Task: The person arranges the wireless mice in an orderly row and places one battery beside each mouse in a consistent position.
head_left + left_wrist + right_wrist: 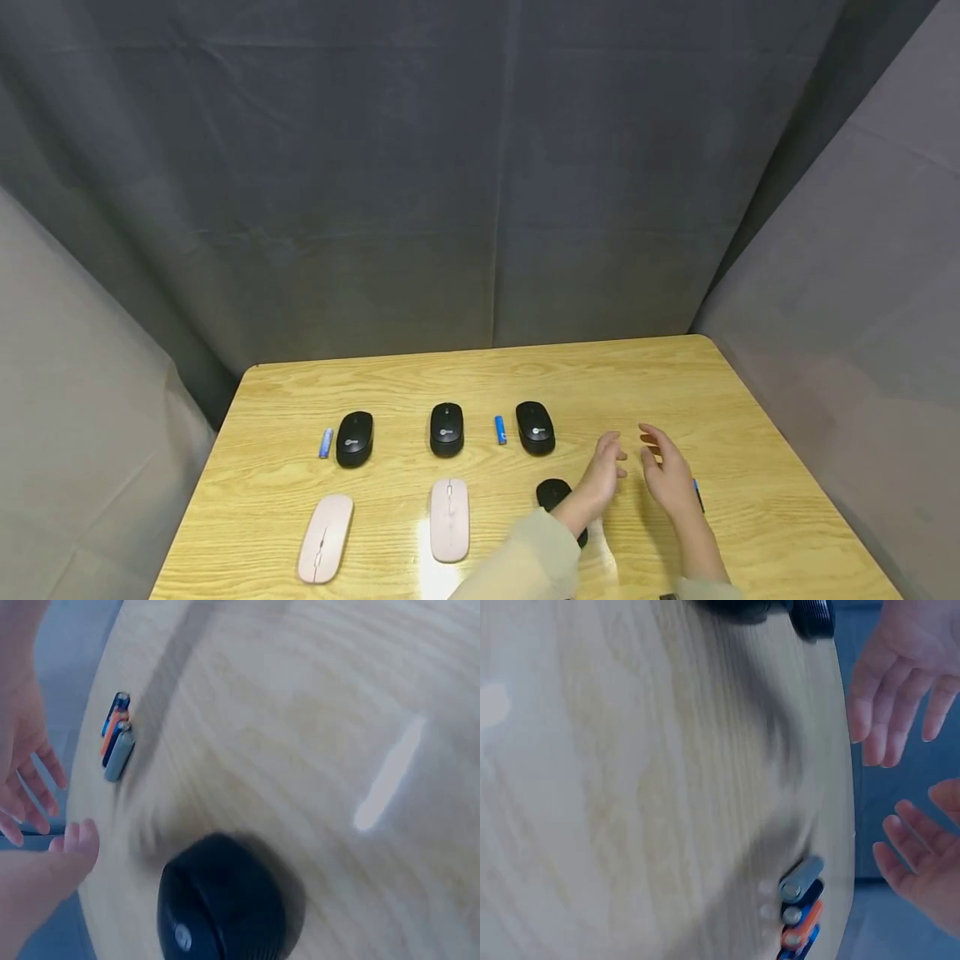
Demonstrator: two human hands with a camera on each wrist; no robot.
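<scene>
Above the right part of the wooden table, my left hand (pixel 600 477) and right hand (pixel 667 477) face each other with a gap between. Both have loosely bent fingers and hold nothing. Below my left wrist lies a black computer mouse (pixel 553 492), partly covered by the forearm; the left wrist view shows this mouse (pixel 221 900) more fully. Several batteries, including a grey battery (pixel 801 877) and an orange battery (pixel 802 922), lie side by side near my right hand. From the head, that hand hides most of them, leaving a blue battery (pixel 698 492) edge visible.
Along the back are three black mice, at left (pixel 355 439), middle (pixel 447 430) and right (pixel 536 428). Loose blue batteries lie beside the left mouse (pixel 326 443) and the right mouse (pixel 500 430). Two pale pink mice (pixel 326 538) (pixel 449 521) lie in front. Grey curtains (pixel 337 208) surround the table (pixel 390 575).
</scene>
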